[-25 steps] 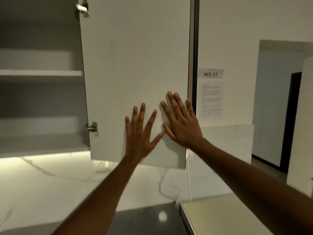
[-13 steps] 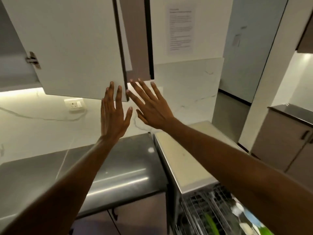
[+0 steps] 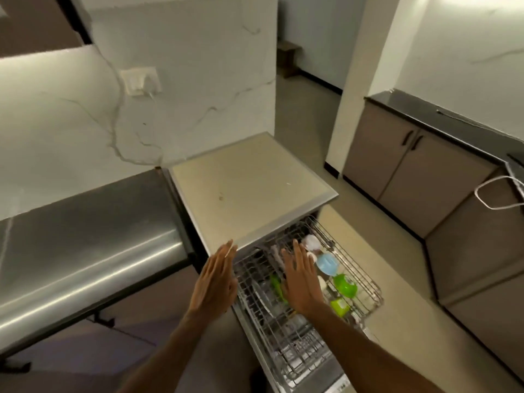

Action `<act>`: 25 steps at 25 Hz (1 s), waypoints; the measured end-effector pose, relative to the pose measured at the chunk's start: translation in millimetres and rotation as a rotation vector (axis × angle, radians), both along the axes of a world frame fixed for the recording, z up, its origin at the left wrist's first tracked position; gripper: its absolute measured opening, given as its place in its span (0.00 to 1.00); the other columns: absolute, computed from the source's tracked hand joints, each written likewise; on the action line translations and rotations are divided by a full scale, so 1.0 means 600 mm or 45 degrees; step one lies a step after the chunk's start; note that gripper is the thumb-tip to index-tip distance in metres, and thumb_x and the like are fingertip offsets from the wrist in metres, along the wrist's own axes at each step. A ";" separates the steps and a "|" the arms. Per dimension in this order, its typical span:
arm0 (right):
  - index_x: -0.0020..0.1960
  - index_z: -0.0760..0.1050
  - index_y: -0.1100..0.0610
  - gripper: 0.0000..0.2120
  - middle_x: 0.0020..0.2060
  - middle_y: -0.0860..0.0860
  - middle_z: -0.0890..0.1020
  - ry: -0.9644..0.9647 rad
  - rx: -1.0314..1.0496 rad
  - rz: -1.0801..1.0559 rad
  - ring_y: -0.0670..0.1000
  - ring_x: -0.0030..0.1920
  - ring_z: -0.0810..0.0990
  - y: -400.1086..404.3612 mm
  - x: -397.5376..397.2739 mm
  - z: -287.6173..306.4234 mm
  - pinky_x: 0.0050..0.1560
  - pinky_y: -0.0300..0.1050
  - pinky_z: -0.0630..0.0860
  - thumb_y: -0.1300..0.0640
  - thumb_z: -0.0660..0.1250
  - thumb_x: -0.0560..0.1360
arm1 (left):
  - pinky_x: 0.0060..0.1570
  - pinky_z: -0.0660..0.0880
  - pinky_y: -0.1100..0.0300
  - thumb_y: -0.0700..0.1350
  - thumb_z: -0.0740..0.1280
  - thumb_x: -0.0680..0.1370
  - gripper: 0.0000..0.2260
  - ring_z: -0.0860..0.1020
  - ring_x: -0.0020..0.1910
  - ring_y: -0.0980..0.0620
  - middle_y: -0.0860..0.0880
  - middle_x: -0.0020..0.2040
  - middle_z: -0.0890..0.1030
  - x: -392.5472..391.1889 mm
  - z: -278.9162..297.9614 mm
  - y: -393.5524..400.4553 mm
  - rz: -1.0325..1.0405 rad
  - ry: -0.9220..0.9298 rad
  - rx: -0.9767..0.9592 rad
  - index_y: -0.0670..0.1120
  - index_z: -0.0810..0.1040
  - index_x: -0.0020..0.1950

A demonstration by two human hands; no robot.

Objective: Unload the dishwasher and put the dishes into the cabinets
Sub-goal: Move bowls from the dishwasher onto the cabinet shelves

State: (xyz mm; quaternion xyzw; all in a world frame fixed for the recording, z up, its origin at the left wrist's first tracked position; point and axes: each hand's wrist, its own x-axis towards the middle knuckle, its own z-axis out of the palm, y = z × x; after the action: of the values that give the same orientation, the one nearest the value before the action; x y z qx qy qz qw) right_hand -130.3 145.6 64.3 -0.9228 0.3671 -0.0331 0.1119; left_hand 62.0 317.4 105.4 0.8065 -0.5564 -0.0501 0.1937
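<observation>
The dishwasher stands open below me, its wire rack pulled out. In the rack sit a blue cup, a green cup, a second green cup, a white cup and a green item. My right hand hovers flat over the rack's middle, fingers straight, holding nothing. My left hand is held edge-on at the rack's left side, fingers straight and empty. A corner of the upper cabinet shows at the top left.
A steel counter runs along the left, against a marble wall with a socket. Brown base cabinets with a dark top line the right side. A white cable loop hangs there. Floor lies beside the rack.
My view has swung down from the upper cabinet door to the dishwasher. Both hands left the door and dropped to the pulled-out rack.
</observation>
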 end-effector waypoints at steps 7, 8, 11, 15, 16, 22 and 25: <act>0.82 0.58 0.53 0.39 0.82 0.63 0.57 0.205 0.371 -0.538 0.66 0.81 0.58 -0.043 -0.164 -0.122 0.80 0.63 0.61 0.44 0.67 0.77 | 0.79 0.62 0.51 0.52 0.64 0.83 0.37 0.56 0.83 0.48 0.49 0.85 0.50 -0.093 -0.166 -0.189 -0.277 0.326 0.426 0.50 0.47 0.86; 0.82 0.59 0.53 0.37 0.82 0.62 0.59 0.224 0.414 -0.573 0.66 0.81 0.60 -0.053 -0.179 -0.134 0.79 0.61 0.63 0.44 0.66 0.76 | 0.78 0.64 0.50 0.52 0.64 0.83 0.35 0.58 0.82 0.47 0.49 0.85 0.50 -0.107 -0.183 -0.210 -0.320 0.347 0.465 0.50 0.49 0.85; 0.79 0.64 0.55 0.33 0.77 0.60 0.67 0.189 0.540 -0.726 0.63 0.74 0.70 -0.081 -0.209 -0.155 0.71 0.55 0.71 0.45 0.67 0.78 | 0.77 0.67 0.50 0.50 0.64 0.83 0.33 0.62 0.81 0.46 0.48 0.84 0.52 -0.139 -0.222 -0.254 -0.389 0.416 0.560 0.49 0.53 0.85; 0.77 0.66 0.56 0.29 0.72 0.59 0.73 0.144 0.771 -0.823 0.60 0.68 0.76 -0.126 -0.221 -0.214 0.65 0.51 0.75 0.47 0.66 0.80 | 0.76 0.67 0.54 0.47 0.66 0.83 0.31 0.64 0.79 0.48 0.48 0.83 0.58 -0.165 -0.287 -0.328 -0.347 0.521 0.664 0.49 0.56 0.84; 0.78 0.66 0.56 0.28 0.72 0.58 0.72 0.120 0.815 -0.832 0.59 0.68 0.76 -0.140 -0.224 -0.239 0.66 0.51 0.75 0.47 0.66 0.81 | 0.75 0.69 0.54 0.47 0.66 0.83 0.31 0.66 0.78 0.49 0.48 0.83 0.60 -0.173 -0.307 -0.352 -0.325 0.540 0.676 0.49 0.57 0.83; 0.76 0.68 0.61 0.24 0.70 0.58 0.74 0.009 1.048 -0.985 0.58 0.70 0.73 -0.232 -0.228 -0.409 0.69 0.46 0.68 0.51 0.65 0.84 | 0.69 0.73 0.52 0.48 0.66 0.82 0.28 0.70 0.73 0.46 0.47 0.78 0.65 -0.234 -0.454 -0.494 -0.064 0.607 0.737 0.47 0.63 0.81; 0.75 0.68 0.63 0.26 0.69 0.61 0.74 -0.032 1.131 -1.247 0.60 0.70 0.72 -0.249 -0.209 -0.479 0.69 0.48 0.68 0.50 0.67 0.83 | 0.69 0.73 0.50 0.51 0.69 0.80 0.30 0.69 0.74 0.45 0.46 0.78 0.67 -0.252 -0.535 -0.542 -0.008 0.448 0.796 0.46 0.64 0.80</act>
State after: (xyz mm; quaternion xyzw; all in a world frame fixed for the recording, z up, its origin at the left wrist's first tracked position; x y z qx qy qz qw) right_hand -256.0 -3.9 -223.3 -0.5149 0.7216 0.0638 0.4583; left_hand -89.4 -7.6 -215.3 0.8040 -0.4747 -0.3568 0.0302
